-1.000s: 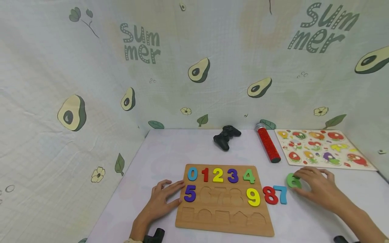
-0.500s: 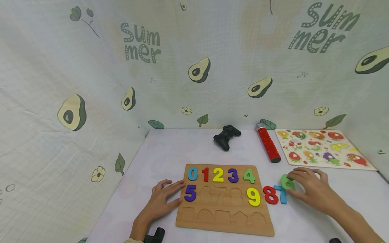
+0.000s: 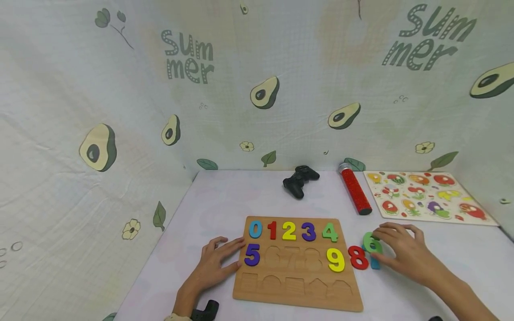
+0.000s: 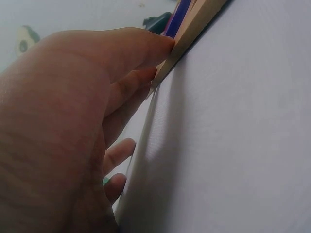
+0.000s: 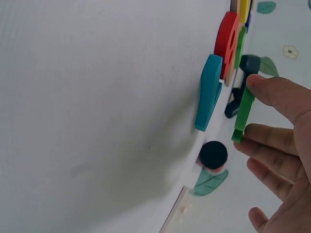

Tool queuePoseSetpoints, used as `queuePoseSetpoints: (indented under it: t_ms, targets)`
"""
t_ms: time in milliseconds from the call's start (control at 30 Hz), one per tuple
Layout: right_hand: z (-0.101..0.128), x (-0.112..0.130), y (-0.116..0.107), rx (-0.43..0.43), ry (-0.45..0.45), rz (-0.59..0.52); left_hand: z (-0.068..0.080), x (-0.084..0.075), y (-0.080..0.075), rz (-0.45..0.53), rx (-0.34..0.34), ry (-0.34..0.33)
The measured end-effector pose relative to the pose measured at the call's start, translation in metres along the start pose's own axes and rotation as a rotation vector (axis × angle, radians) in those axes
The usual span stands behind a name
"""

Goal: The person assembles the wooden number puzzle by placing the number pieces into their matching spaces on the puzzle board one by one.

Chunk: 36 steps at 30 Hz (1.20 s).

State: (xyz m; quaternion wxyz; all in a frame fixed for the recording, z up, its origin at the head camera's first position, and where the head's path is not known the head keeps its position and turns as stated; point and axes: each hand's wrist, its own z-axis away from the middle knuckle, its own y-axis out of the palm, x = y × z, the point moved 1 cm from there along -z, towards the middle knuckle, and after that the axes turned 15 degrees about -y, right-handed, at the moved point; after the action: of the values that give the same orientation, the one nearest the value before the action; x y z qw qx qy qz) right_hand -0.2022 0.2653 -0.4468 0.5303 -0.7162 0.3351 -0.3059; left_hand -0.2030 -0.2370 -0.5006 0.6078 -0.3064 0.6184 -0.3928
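A wooden number board [image 3: 297, 294] lies on the white table, with 0 to 4 in its top row and a purple 5 [image 3: 251, 254] and yellow 9 [image 3: 335, 260] in the second row. My right hand [image 3: 401, 254] pinches a green 6 [image 3: 371, 243] [image 5: 243, 114], lifted just over the blue 7 [image 3: 375, 264] [image 5: 208, 92]. A red 8 [image 3: 357, 257] [image 5: 226, 39] lies beside the 7. My left hand [image 3: 214, 267] [image 4: 82, 121] rests flat, with its fingertips [image 4: 163, 46] against the board's left edge [image 4: 192, 34].
At the back of the table lie a black game controller [image 3: 299, 180], a red tube [image 3: 355, 191] and a fruit puzzle board [image 3: 425, 196]. Avocado-print cloth walls stand on the left and behind.
My right hand has carried the green 6 leftward, from the table right of the 7 to above it. The left hand has stayed still.
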Motion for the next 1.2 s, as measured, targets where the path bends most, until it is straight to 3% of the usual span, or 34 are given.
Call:
queuePoseSetpoints:
  t_ms: [1200]
  targets:
    - [-0.02,0.041,-0.003,-0.047,-0.096,-0.024,0.0,0.001,0.0,-0.009,-0.001,0.012]
